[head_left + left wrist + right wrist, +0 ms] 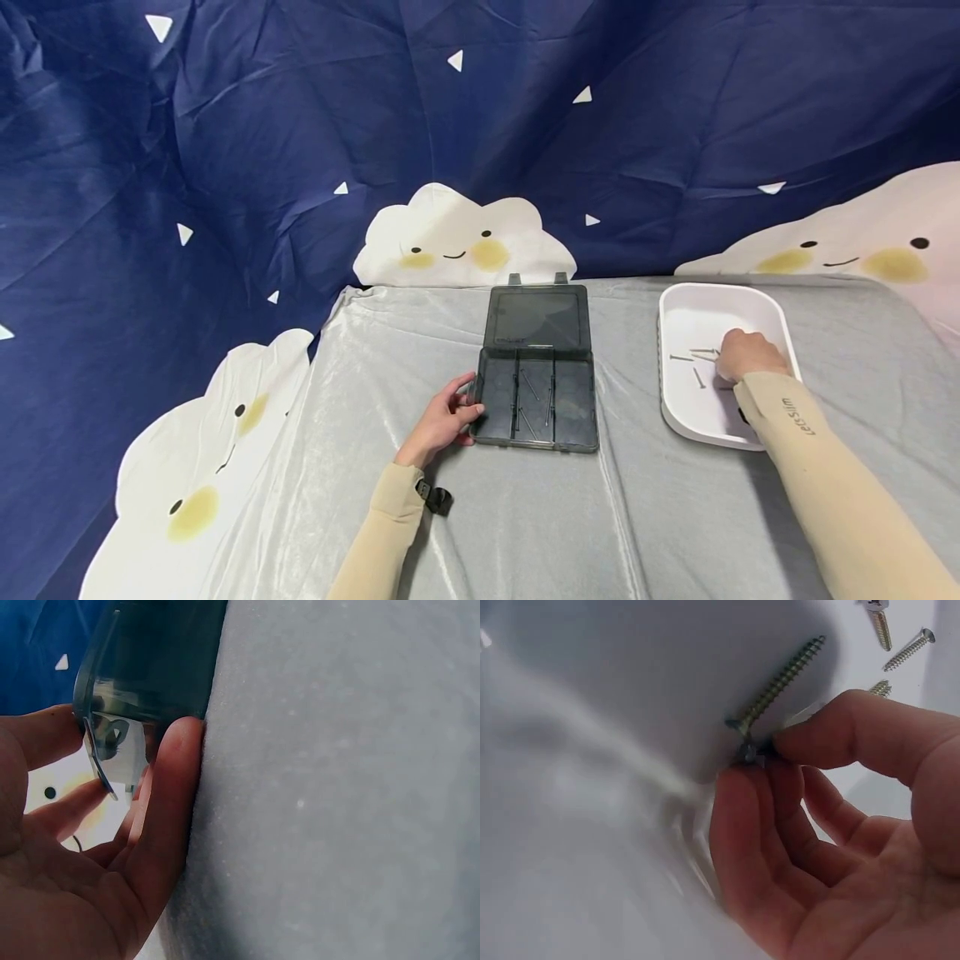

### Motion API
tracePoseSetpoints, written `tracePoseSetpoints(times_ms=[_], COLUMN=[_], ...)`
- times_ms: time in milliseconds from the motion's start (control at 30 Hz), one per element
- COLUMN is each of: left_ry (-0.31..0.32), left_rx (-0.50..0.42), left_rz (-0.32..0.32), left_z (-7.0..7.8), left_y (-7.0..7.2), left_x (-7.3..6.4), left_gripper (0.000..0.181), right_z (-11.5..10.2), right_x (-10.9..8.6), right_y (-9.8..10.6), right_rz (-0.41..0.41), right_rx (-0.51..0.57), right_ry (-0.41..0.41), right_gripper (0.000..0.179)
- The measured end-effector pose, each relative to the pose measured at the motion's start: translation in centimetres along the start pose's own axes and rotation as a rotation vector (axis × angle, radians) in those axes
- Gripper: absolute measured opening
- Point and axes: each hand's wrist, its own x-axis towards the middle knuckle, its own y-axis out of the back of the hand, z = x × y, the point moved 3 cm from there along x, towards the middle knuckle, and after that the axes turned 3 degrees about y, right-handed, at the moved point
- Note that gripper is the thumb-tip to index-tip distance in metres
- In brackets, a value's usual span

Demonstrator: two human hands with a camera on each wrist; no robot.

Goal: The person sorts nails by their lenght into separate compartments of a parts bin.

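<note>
A dark see-through plastic organizer box [573, 408] lies on the grey cloth with its lid [537, 318] swung back. Thin dividers split it into three compartments, and several long screws [529, 384] lie around the middle one. My left hand [441, 422] grips the box's left edge, thumb and fingers around the side wall. Off to the right, my right hand [750, 354] reaches down into a white plastic tray [701, 308]. In the right wrist view its thumb and fingertips pinch a screw by its head [748, 752], while a brass-coloured screw [784, 681] points away just beyond them.
More loose screws [699, 378] lie in the tray, left of my right hand. Grey velvety cloth [525, 517] covers the table. Behind it hangs a dark blue curtain [480, 117] with white clouds and triangles. A black camera [438, 500] is strapped at my left wrist.
</note>
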Motion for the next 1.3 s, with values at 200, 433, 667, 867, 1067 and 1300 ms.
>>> tracePoseSetpoints(times_ms=[200, 433, 667, 867, 1067, 1300], left_ry=[0.004, 0.001, -0.003, -0.006, -0.002, 0.000], left_rx=[0.009, -0.006, -0.004, -0.005, -0.006, -0.003], left_rz=[0.000, 0.018, 0.045, 0.017, 0.010, 0.009], left_z=[-0.6, -2.7, -3.0, -0.9, -0.1, -0.1], left_y=[0.1, 0.1, 0.1, 0.0, 0.0, 0.0], left_x=[0.5, 1.8, 1.9, 0.5, 0.0, 0.0], left_gripper=[0.064, 0.065, 0.064, 0.064, 0.063, 0.064], right_z=[0.0, 0.2, -0.3, -0.6, -1.1, -1.9], right_x=[0.0, -0.1, -0.3, -0.5, -0.7, -1.2], right_y=[-0.1, 0.0, 0.9, 1.4, 2.2, 2.9], right_rz=[-0.017, 0.000, 0.034, 0.053, 0.101, 0.155], right_rx=[0.015, 0.039, 0.060, 0.075, 0.073, 0.095], right_ry=[-0.041, -0.029, 0.002, 0.031, 0.116, 0.134], right_gripper=[0.035, 0.037, 0.045, 0.042, 0.023, 0.024])
